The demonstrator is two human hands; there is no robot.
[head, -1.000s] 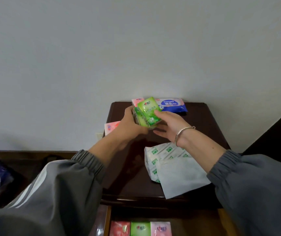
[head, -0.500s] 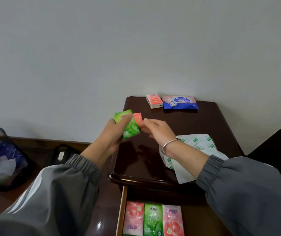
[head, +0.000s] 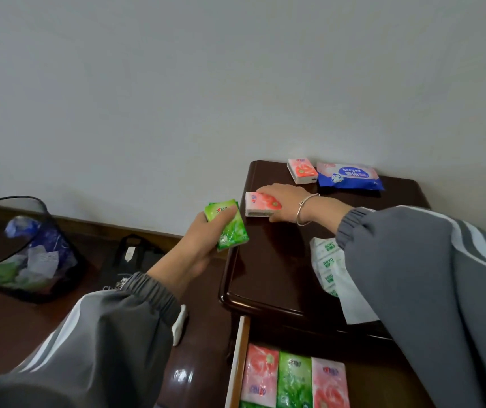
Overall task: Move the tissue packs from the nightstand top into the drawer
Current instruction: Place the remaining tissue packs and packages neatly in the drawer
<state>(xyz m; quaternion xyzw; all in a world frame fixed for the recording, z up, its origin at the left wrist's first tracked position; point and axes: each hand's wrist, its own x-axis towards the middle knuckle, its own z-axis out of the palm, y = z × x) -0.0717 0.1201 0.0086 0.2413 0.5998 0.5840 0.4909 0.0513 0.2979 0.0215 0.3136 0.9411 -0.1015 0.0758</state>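
While the left hand [head: 206, 240] is clamped on a green pack [head: 227, 224], held in the air just off the left edge of the nightstand [head: 268, 272], the right hand [head: 283, 204] lies over a pink pack [head: 260, 204] that rests on the nightstand top near the left edge. The right fingers curl over the pack's upper face; whether the grip has closed on it cannot be told.

Remaining on the top: a second pink pack [head: 302, 170] at the back, a blue pack [head: 349, 176] touching or just beside it, and a large white pack [head: 328, 269] partly hidden under the right sleeve. The drawer [head: 237, 363] stands open below the front edge, with pink, green and pink packs side by side along its left part.

Recommended procedure for the current step:
1. Set the thumb on the near long side of the pink pack and the fingers on the far side, then close. The film wrap is probably slick, so squeeze the sides rather than press the top.
2. Lift clear of the polished top before drawing back.
3. Bring both hands down over the drawer and lay each pack flat beside the existing row, in the free space that appears to lie to the right.
4. Keep the right sleeve off the white pack, which overhangs the front edge and could be swept off.
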